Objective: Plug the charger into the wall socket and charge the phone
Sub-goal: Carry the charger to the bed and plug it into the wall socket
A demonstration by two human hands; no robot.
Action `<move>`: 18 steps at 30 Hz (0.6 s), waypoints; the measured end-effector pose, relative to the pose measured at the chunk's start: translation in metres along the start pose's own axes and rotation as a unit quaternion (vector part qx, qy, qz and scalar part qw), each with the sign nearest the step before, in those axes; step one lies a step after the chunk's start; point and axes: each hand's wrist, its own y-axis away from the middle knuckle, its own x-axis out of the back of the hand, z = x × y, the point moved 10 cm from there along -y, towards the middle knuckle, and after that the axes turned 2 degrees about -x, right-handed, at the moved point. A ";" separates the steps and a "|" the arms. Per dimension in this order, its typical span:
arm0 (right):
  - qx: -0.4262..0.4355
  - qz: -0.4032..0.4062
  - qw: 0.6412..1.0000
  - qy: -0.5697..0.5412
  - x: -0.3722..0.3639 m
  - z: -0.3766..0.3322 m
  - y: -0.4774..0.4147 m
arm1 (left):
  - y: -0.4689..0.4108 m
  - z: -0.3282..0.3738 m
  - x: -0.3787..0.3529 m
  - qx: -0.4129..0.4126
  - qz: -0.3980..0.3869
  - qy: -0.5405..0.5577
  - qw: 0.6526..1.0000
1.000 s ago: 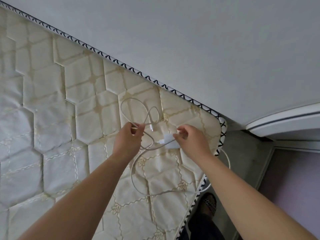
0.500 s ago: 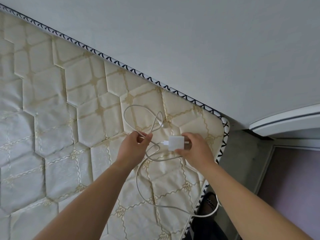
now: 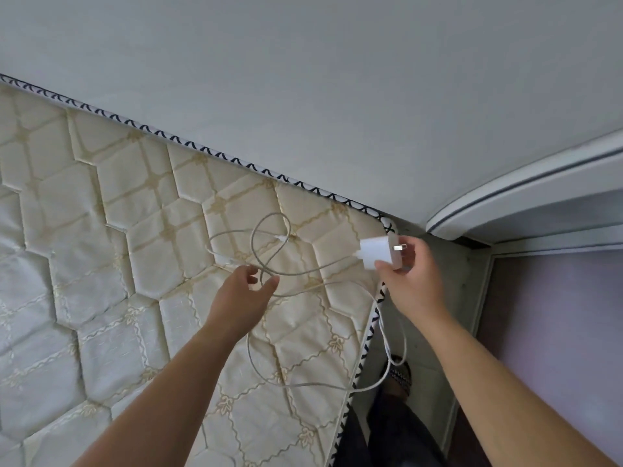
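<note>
So this is pretty early in the job, I'd say. Starting over at 9 o'clock, the quilted mattress (image 3: 101, 264) fills the whole left side of the view, pushed up against the plain wall (image 3: 303, 79) along its far edge. No phone anywhere on it that I can see, and no wall socket in view either.

Moving toward the middle, the white cable (image 3: 269, 241) lies in loose loops on the mattress, with one end connector resting near the loops at about 11 o'clock of the left hand (image 3: 241, 298). That hand hovers just over the loops with the fingers spread and relaxed, not gripping anything, maybe just brushing a strand, hard to tell. The cable trails on toward 5 o'clock and droops over the mattress edge toward the floor.

Over at 2 o'clock from the left hand, the right hand (image 3: 411, 278) has the white charger (image 3: 376, 252) pinched between thumb and fingers, lifted just past the mattress corner, metal prongs pointing right. The cable is already plugged into the charger's back.

So done: charger picked up. Left, by my guess: find the socket, push the prongs in, then get the free end into the phone. That loopy cable could snag on the way.
</note>
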 end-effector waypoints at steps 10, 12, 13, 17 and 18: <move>0.016 0.085 0.990 -0.114 0.125 -0.030 0.014 | 0.047 0.170 -0.042 -0.184 -0.069 0.017 0.980; 0.017 0.102 0.984 -0.144 0.149 -0.028 0.013 | 0.055 0.206 -0.069 -0.214 -0.091 0.017 0.973; 0.017 0.116 0.980 -0.160 0.163 -0.025 0.012 | 0.059 0.222 -0.082 -0.226 -0.100 0.015 0.969; 0.018 0.194 0.967 -0.163 0.231 -0.009 0.000 | 0.075 0.275 -0.115 -0.273 -0.068 -0.004 0.959; 0.016 0.209 0.964 -0.166 0.245 -0.005 -0.005 | 0.078 0.284 -0.114 -0.281 -0.049 -0.004 0.958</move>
